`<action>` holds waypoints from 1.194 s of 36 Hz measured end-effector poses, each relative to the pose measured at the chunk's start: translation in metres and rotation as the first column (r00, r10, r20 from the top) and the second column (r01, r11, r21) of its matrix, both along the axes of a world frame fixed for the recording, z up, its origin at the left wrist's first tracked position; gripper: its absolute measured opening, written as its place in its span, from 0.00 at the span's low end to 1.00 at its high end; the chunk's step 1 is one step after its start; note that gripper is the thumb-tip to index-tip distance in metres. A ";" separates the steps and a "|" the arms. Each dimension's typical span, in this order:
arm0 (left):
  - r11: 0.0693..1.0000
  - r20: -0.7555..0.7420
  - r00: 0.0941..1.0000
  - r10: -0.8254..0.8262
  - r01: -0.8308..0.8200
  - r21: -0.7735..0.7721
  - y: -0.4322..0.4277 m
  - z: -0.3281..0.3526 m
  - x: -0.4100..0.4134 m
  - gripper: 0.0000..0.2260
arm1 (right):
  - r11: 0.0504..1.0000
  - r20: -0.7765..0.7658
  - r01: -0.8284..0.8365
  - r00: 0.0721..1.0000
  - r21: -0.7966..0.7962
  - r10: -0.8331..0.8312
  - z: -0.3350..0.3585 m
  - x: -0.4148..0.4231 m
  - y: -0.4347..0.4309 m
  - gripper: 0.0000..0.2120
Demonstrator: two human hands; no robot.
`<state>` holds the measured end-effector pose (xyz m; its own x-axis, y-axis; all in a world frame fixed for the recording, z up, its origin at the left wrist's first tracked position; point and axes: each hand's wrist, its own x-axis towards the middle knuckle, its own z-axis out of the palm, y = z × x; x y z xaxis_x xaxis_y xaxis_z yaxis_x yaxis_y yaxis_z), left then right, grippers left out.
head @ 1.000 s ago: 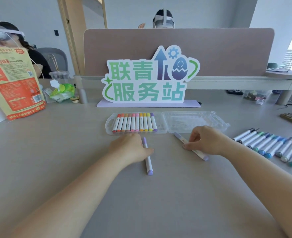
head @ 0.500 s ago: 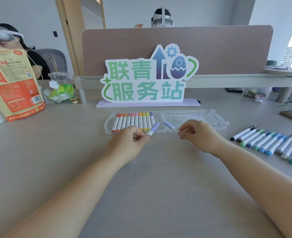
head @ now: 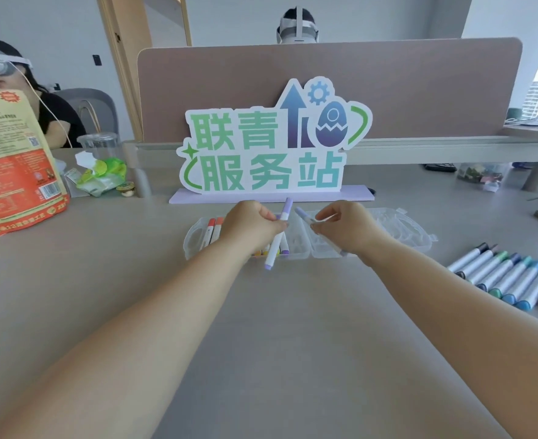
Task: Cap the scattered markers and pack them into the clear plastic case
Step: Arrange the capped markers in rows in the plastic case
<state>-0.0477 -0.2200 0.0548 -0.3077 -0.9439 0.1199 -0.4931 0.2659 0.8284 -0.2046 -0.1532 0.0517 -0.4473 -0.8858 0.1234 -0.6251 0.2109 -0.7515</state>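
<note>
Our left hand (head: 250, 228) is fisted round a lilac marker (head: 275, 245), fingers curled tight on the barrel. The marker stands near-upright with a slight tilt, cap end up and lower end hanging just over the desk (head: 261, 327). Our right hand (head: 343, 229) pinches a second purple marker (head: 302, 214) between thumb and fingers, its tip angled up-left at the lilac one. The two ends are just beside each other, and we can't tell if they touch. Both hands are over the open clear plastic case (head: 195, 240). Its left half holds red and orange markers (head: 214, 231), with more hidden behind the left hand. The lid half (head: 400, 229) lies flat to the right. A row of blue-green markers (head: 511, 274) lies on the desk, well apart at right.
</note>
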 end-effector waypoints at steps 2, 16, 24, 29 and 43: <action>1.000 0.050 0.999 0.010 -0.009 -0.019 -0.009 0.002 -0.011 0.08 | 1.000 -0.019 0.012 1.000 -0.003 -0.012 -0.002 -0.002 -0.013 0.16; 0.980 0.325 0.944 0.052 0.014 -0.199 -0.042 -0.024 -0.026 0.11 | 0.999 -0.058 -0.033 0.998 0.032 0.035 -0.024 -0.014 -0.046 0.12; 0.869 0.512 0.837 -0.191 0.387 -0.309 -0.042 -0.035 -0.008 0.18 | 0.999 -0.073 -0.038 0.997 0.000 0.038 -0.029 -0.011 -0.045 0.09; 0.863 0.601 0.763 -0.237 0.449 -0.230 -0.034 -0.036 -0.005 0.18 | 0.999 -0.099 -0.042 0.994 0.001 0.042 -0.031 -0.011 -0.045 0.10; 0.876 0.672 0.723 -0.161 0.419 -0.240 -0.032 -0.037 -0.008 0.21 | 1.000 -0.164 -0.029 0.986 -0.002 0.029 -0.036 -0.011 -0.052 0.09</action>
<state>-0.0559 -0.2516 0.0182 -0.6834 -0.7226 0.1035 -0.7006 0.6891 0.1852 -0.2156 -0.2052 0.0158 -0.3947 -0.8974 0.1973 -0.7460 0.1877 -0.6389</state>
